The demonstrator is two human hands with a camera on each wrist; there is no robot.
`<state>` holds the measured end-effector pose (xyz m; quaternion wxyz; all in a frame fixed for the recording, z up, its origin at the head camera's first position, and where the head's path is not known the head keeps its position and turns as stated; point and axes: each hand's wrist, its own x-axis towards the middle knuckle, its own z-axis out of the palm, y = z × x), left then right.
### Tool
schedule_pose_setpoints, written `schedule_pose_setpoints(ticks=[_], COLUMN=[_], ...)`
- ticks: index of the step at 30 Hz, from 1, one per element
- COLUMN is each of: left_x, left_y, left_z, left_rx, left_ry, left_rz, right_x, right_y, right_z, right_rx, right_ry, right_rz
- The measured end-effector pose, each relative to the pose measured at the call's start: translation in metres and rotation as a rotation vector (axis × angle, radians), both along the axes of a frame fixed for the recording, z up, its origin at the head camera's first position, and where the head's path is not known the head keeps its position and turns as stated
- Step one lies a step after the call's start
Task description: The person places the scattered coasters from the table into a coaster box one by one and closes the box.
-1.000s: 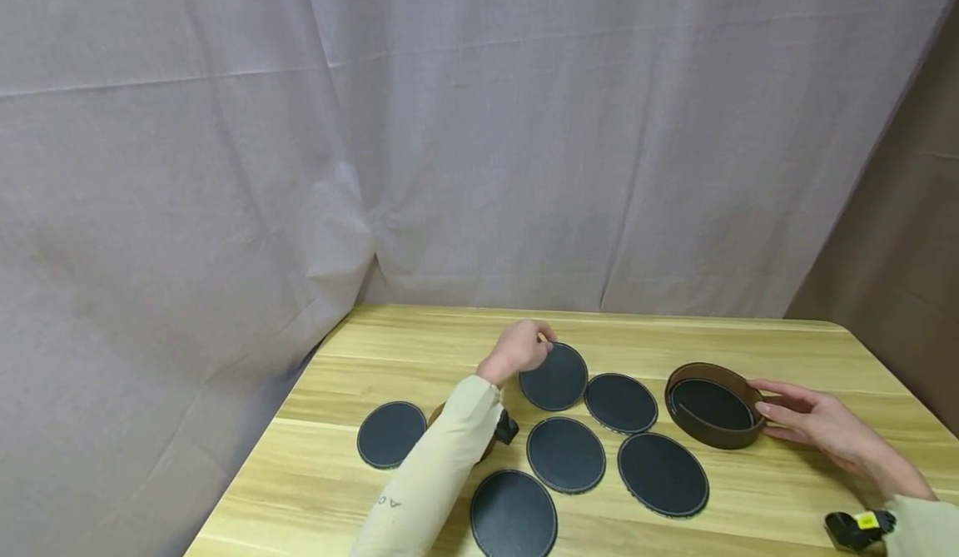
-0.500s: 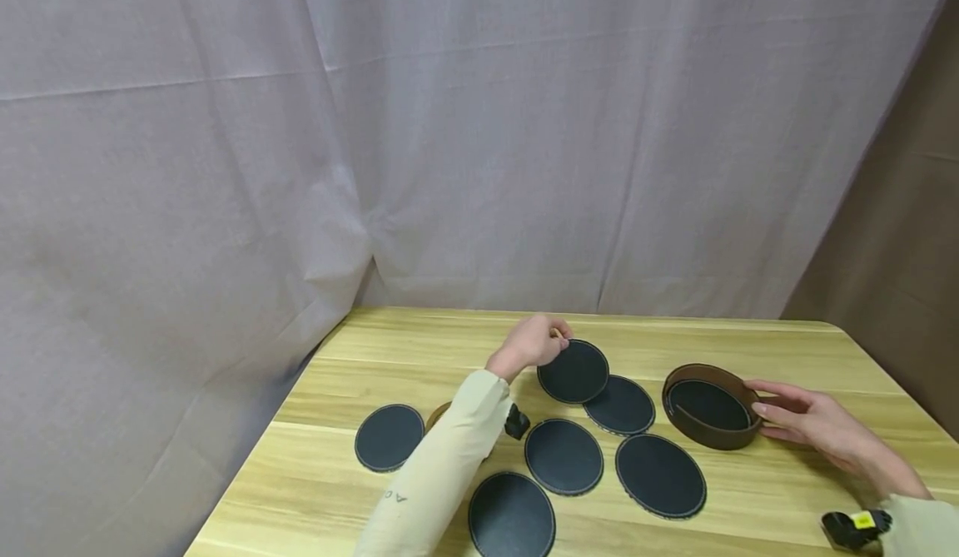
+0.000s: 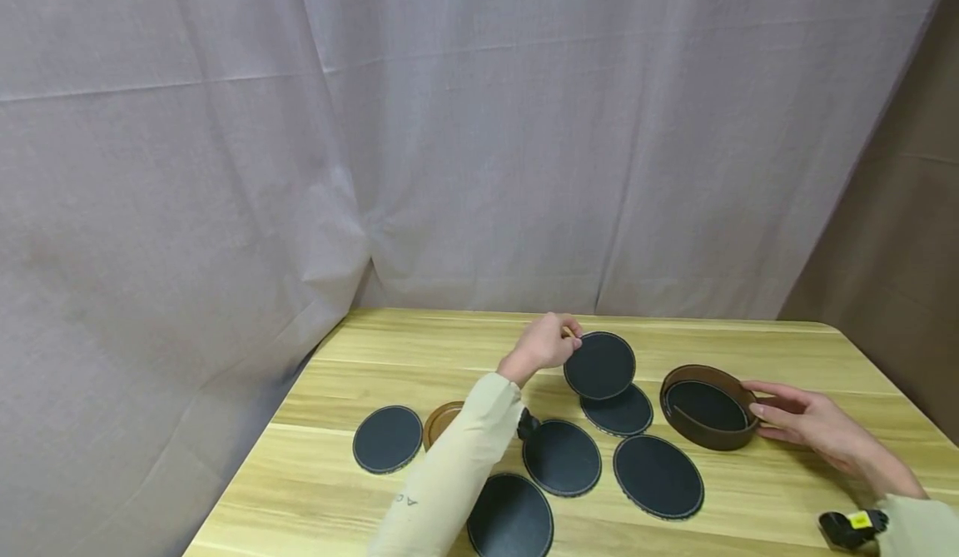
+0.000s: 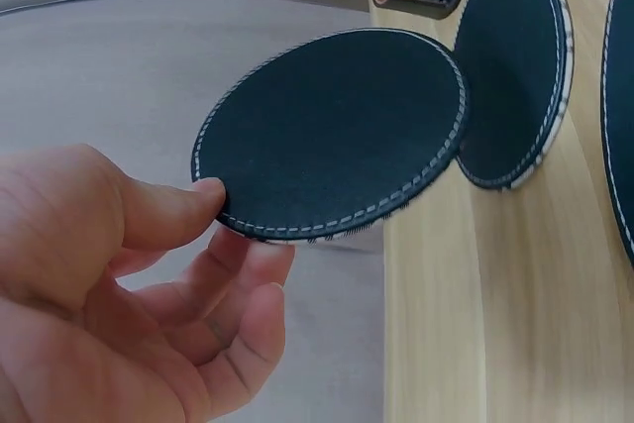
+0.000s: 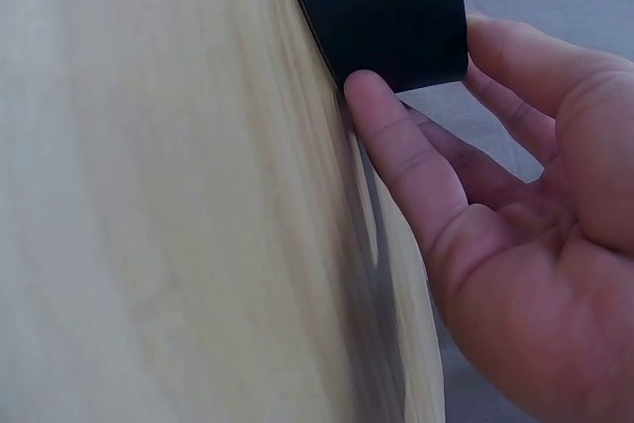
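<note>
My left hand (image 3: 541, 345) pinches a round black coaster (image 3: 599, 367) by its edge, thumb on the dark face and fingers behind. White stitching rings this coaster, which is tilted and raised above the table. Below it, partly covered, lies another black coaster (image 3: 618, 414). At the right stands a round brown coaster holder (image 3: 715, 438) with a low wall and a black coaster (image 3: 707, 405) lying inside. My right hand (image 3: 817, 424) holds the holder's right side between thumb and fingers. The right wrist view shows the thumb (image 5: 396, 136) against the holder's dark outer wall (image 5: 386, 17).
More black coasters lie on the wooden table (image 3: 749, 515): one at the left (image 3: 387, 439), one in the middle (image 3: 562, 457), one nearer the front (image 3: 511, 517) and one to the right (image 3: 659, 476). A brown disc (image 3: 440, 420) is partly hidden by my left sleeve. Grey curtain (image 3: 479, 141) hangs behind.
My left hand has lifted the coaster and carried it to the right, from the back middle to over the neighbouring coaster. The right hand keeps its place on the holder.
</note>
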<state>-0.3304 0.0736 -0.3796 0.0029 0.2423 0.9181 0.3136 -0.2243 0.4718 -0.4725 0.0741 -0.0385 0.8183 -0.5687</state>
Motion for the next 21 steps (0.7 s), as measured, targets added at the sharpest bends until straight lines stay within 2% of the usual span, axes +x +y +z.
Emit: schedule_pose_setpoints(ticks=[6,15,21], left_x=[0.002,0.008,0.013], left_y=[0.010,0.030,0.045], left_z=[-0.002,-0.007,-0.016], left_rx=[0.056,0.198,0.274], left_ry=[0.012,-0.078,-0.113], left_rz=[0.004,0.028,0.084], right_x=[0.000,-0.001,-0.002], right_y=[0.000,-0.001,-0.002], right_z=[0.000,0.000,0.000], right_rx=[-0.005,0.002,0.015], right_ry=[0.003,0.004,-0.014], right_rz=[0.004,0.004,-0.009])
